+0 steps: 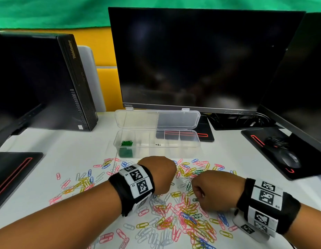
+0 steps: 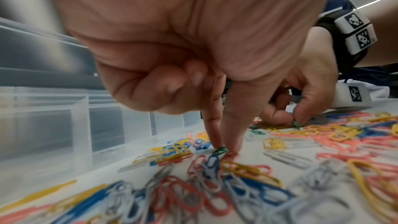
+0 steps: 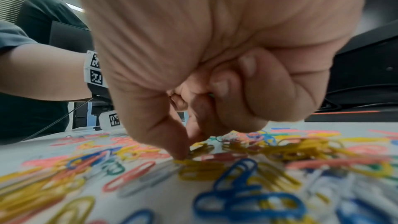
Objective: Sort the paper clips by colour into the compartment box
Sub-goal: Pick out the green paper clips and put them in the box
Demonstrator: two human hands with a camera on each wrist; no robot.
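Left hand (image 2: 172, 43) pinches green clip (image 2: 219, 150), right hand (image 2: 301, 101) pinches another (image 2: 296, 125) — lift clear of tangle, drop into green compartment (image 1: 126, 148).

- Loose paper clips (image 1: 176, 212) in pink, yellow, blue, white and green lie scattered flat on the white table, spread in front of the compartment box (image 1: 157, 143) and thickest toward the near edge.
- The clear plastic box stands behind the spread, its hinged lid (image 1: 157, 118) tipped open to the rear.
- Green clips (image 1: 127, 143) are heaped in the box's leftmost compartment; the other compartments look bare, though glare makes that uncertain.
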